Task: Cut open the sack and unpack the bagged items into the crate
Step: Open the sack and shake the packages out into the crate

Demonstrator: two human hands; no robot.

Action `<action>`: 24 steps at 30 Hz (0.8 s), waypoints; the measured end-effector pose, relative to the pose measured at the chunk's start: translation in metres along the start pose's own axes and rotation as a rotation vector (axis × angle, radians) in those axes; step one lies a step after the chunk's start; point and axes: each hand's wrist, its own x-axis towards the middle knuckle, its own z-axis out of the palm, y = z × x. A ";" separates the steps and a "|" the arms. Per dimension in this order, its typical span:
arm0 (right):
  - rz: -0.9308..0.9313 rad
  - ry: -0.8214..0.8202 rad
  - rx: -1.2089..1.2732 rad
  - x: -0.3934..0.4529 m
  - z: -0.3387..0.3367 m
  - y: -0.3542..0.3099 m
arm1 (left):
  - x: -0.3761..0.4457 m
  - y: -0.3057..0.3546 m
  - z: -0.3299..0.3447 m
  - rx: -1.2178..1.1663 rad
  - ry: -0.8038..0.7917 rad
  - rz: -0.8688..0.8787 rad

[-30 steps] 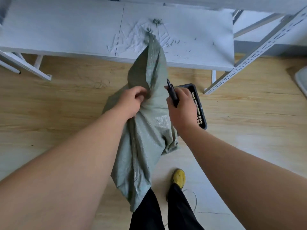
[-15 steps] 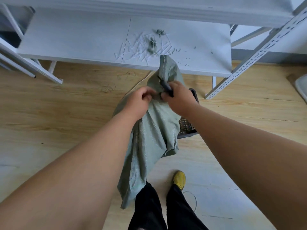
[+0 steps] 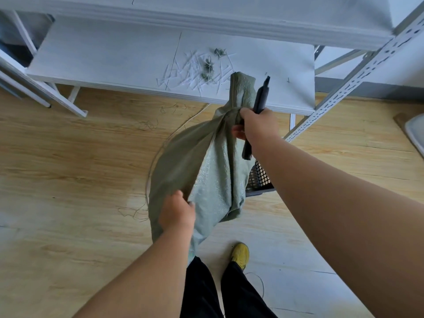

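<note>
A grey-green woven sack [image 3: 213, 180] hangs limp above the wooden floor. My right hand [image 3: 258, 125] pinches its upper end while also gripping a black utility knife [image 3: 258, 104], whose tip points up and away. Lower down, my left hand [image 3: 177, 212] closes on a fold at the sack's left edge. Behind the sack, a black lattice crate [image 3: 259, 180] stands on the floor, mostly hidden by the cloth and my right forearm. No bagged items are visible.
A low white shelf board [image 3: 114, 58] strewn with white strips and thread scraps [image 3: 202, 67] lies just beyond the sack. A perforated metal upright [image 3: 339, 88] slants at right. My legs and a yellow shoe [image 3: 239, 254] are below. Loose threads lie on the floor.
My left hand let go of the sack's top and dropped to grip its lower left edge. My right hand took over the top and lifted it, the knife now pointing upward.
</note>
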 end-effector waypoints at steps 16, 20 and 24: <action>-0.096 0.402 0.026 0.016 -0.133 -0.042 | 0.036 0.132 -0.120 -0.216 0.313 0.292; -0.117 0.354 -0.026 0.014 -0.151 -0.050 | 0.030 0.158 -0.142 -0.191 0.345 0.400; -0.159 0.301 -0.019 0.006 -0.158 -0.062 | 0.028 0.160 -0.154 -0.231 0.447 0.405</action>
